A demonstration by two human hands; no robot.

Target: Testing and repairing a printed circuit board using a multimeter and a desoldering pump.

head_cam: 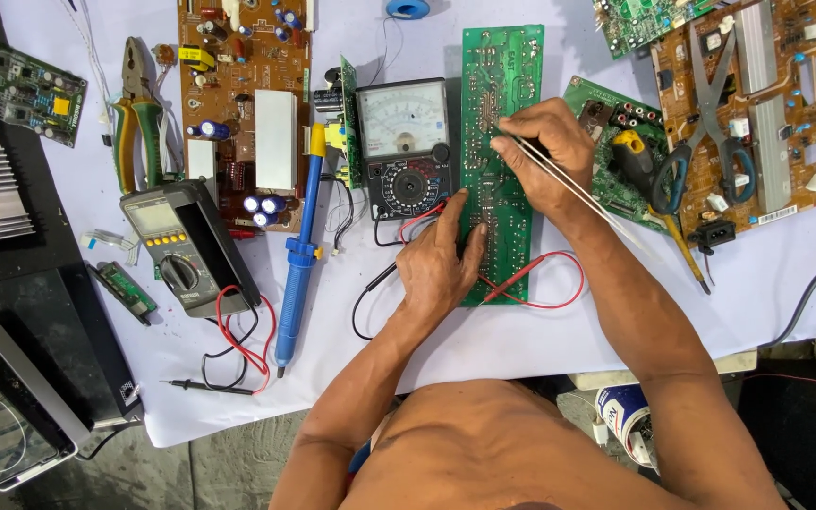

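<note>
While left hand (438,264) pins the green circuit board (500,123) flat, right hand (542,151) fingers pinch thin tweezers (578,189); board looks light, stiff, fragile, best held by edges.

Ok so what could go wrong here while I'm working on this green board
The red lead loops beside the left hand on the green board; a forearm could snag it and shift the board. The thin white rod in the right hand might slip and touch neighbouring solder points. The analog meter could get tugged by its leads.
</note>
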